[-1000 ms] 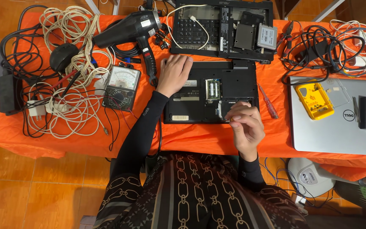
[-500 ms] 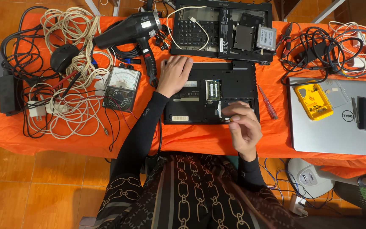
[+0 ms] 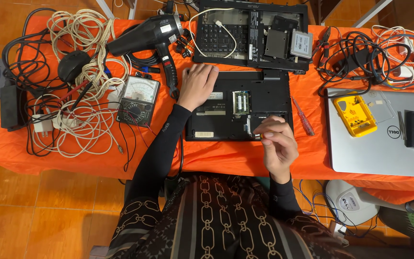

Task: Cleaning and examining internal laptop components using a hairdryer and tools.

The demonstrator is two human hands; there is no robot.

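two hands work on a black laptop base (image 3: 239,108) lying bottom-up at the middle of the orange bench (image 3: 216,156). its long axis runs left to right, its near long edge close to the bench's front edge. the left hand (image 3: 196,86) lies flat on the base's far left corner, fingers (image 3: 207,71) together and pointing away from the person. the right hand (image 3: 275,144) sits at the near right corner, fingers pressed together in a pinch on something small; what it is cannot be told. a second opened laptop (image 3: 251,33) touches the base's far edge. a hair dryer (image 3: 152,38) and a meter (image 3: 137,100) stand just left of the base, with cables (image 3: 73,120) beyond them. a red screwdriver (image 3: 303,116) lies just right, then a silver laptop (image 3: 384,139) with a yellow case (image 3: 357,115) on it. bare cloth shows only in narrow strips beside the base and along the front edge.
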